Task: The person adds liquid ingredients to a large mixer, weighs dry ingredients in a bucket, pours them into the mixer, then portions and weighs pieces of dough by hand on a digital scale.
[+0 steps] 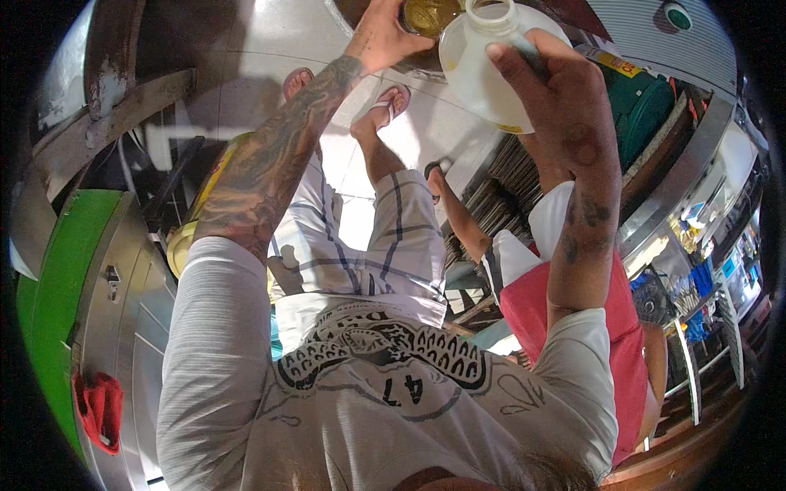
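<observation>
Head view shows the right hand (pixel 565 106) wrapped around a translucent white plastic jug (pixel 483 69), tipped with its mouth beside a small round container of yellowish liquid (pixel 430 15) pinched in the left hand (pixel 381 37). It looks like a pour between the two, which calls for steady alignment of mouths. Space is tight: a person in red (pixel 598 327) stands close right, a steel cabinet (pixel 139 311) left.
</observation>
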A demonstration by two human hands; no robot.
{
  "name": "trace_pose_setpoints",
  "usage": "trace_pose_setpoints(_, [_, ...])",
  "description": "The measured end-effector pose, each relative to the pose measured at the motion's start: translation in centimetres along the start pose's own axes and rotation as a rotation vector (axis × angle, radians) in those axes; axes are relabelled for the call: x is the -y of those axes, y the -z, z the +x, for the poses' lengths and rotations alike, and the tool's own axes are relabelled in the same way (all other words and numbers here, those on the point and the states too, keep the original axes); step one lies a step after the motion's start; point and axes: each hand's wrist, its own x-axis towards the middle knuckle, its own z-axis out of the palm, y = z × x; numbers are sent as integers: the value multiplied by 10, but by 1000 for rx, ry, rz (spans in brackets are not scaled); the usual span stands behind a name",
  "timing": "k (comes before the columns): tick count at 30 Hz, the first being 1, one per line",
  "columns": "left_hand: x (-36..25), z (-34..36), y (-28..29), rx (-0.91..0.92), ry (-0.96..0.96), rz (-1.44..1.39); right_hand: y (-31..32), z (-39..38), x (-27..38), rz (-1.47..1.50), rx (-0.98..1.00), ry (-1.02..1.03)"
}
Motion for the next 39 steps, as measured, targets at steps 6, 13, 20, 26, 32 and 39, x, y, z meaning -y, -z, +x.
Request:
trace_pose_setpoints(6, [-3, 5, 2, -2, -28, -38, 1, 1, -5, -41, -19, 73])
trace_pose_setpoints(13, [-6, 7, 0, 21, 7, -52, 3, 6, 11, 90, 15, -99])
trace_pose_setpoints(20, [-1, 8, -1, 29, -17, -75, 6, 5, 2, -39, -29, 46])
trace_pose_setpoints(26, [1, 8, 1, 46, -32, -61, 6, 0, 6, 198, 26, -135])
trace_pose_setpoints(32, [1, 4, 5, 13, -1, -64, 1, -31, -28, 582, -83, -256])
trace_pose_setpoints(39, [-17, 9, 16, -19, 22, 6, -34, -78, -65, 815, -281, -222])
